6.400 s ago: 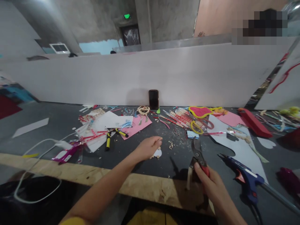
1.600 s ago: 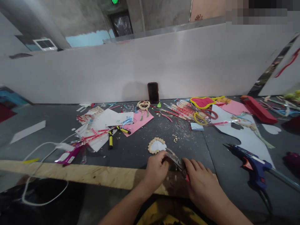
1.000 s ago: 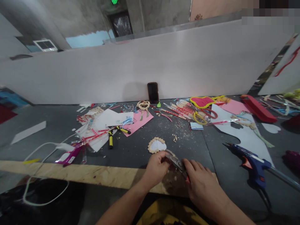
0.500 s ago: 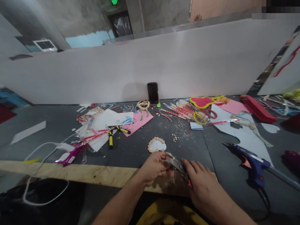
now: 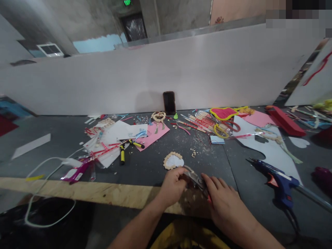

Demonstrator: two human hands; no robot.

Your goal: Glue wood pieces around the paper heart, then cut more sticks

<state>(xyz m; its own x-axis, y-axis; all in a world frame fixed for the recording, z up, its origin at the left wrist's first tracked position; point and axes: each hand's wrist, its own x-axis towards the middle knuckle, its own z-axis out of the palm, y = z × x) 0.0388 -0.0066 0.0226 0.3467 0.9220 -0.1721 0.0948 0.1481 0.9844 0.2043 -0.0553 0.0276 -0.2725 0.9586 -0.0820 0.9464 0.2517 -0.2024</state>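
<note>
My right hand (image 5: pixel 225 204) is wrapped round the red handle of what look like pruning shears (image 5: pixel 194 177), silver jaws pointing up and left. My left hand (image 5: pixel 172 186) is closed at the tip of the jaws, its fingers curled; whatever they pinch is hidden or too small to name. Just beyond it on the dark tabletop lies a white paper shape (image 5: pixel 174 161), edged along part of its rim with small beige wooden pieces (image 5: pixel 166 156). Several loose pale bits (image 5: pixel 193 153) are scattered to its right.
A blue glue gun (image 5: pixel 278 183) lies at the right. Printed sticks (image 5: pixel 198 121) and a phone (image 5: pixel 169 102) are at the back. Yellow-handled pliers (image 5: pixel 122 154), white paper (image 5: pixel 127 128) and a white cable (image 5: pixel 43 185) occupy the left side. A pale partition (image 5: pixel 116 79) stands behind.
My left hand's fingers have curled in more tightly, and the hand has shifted slightly right. The shears and my right hand have hardly moved.
</note>
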